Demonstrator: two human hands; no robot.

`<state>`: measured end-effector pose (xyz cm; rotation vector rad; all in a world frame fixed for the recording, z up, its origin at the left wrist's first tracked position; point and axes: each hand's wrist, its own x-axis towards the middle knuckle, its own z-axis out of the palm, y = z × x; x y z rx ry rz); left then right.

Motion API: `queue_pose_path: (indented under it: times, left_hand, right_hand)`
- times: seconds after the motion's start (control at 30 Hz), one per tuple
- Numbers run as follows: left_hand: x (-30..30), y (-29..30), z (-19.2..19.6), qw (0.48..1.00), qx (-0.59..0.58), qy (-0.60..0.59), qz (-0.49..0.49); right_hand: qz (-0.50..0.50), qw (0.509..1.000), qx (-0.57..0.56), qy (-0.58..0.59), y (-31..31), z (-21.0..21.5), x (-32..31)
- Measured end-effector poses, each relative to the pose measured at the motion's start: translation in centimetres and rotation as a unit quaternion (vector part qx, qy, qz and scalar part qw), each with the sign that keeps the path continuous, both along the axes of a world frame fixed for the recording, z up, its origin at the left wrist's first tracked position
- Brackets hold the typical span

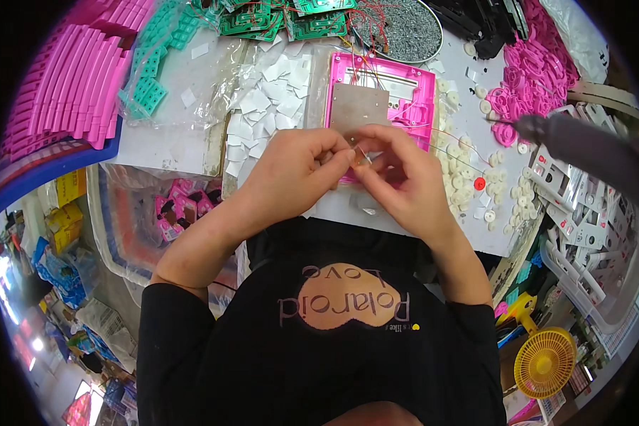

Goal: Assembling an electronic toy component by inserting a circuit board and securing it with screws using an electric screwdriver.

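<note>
In front of me, my left hand [291, 167] and my right hand [408, 174] meet with thumbs and fingers pinched together. Between the right fingertips is a small shiny, brownish piece [363, 157], partly covered by the fingers; its kind is unclear. The left fingertips touch at its edge. Just beyond the hands lies an open pink plastic housing [427, 92] with thin wires inside. A flat grey-brown plate [360, 106] rests over its left part, and the hands hide the housing's near edge.
White square pieces [270, 92] lie to the left, white round plastic parts [461, 177] to the right. Green circuit boards [319, 27] and a tray of small metal parts [405, 32] stand at the back. A dark screwdriver-like tool [582, 145] hangs at right, near pink parts [536, 71].
</note>
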<state>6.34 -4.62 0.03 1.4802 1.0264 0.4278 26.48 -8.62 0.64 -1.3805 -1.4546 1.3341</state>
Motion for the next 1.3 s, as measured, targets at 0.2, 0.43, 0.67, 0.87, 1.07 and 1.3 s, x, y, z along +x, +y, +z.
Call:
queue_pose_path:
  times: [0.2,0.43,0.67,0.87,1.07,1.3]
  left_hand:
    - [-1.2,1.4,0.4,0.985,-0.167,-0.041,-0.031]
    - [-0.6,2.2,0.8,0.994,-0.053,0.019,-0.089]
    - [-1.0,2.6,0.8,0.99,-0.075,-0.019,-0.115]
    - [-0.8,2.8,1.0,0.99,-0.08,-0.003,-0.113]
    - [-0.3,1.5,0.3,0.995,0.056,0.013,-0.087]
    - [-0.2,1.6,0.7,0.995,0.023,0.013,-0.092]
  right_hand:
    - [0.045,0.997,-0.058,-0.003,1.5,-0.6,0.6]
    - [0.07,0.997,-0.016,-0.029,1.9,-0.3,0.2]
    - [0.047,0.997,-0.056,-0.003,1.6,-0.6,0.6]
    - [0.061,0.995,-0.077,0.018,1.8,-0.5,0.8]
    - [0.063,0.996,-0.064,0.013,1.7,-0.4,0.6]
    - [0.059,0.996,-0.06,0.003,1.6,-0.3,0.8]
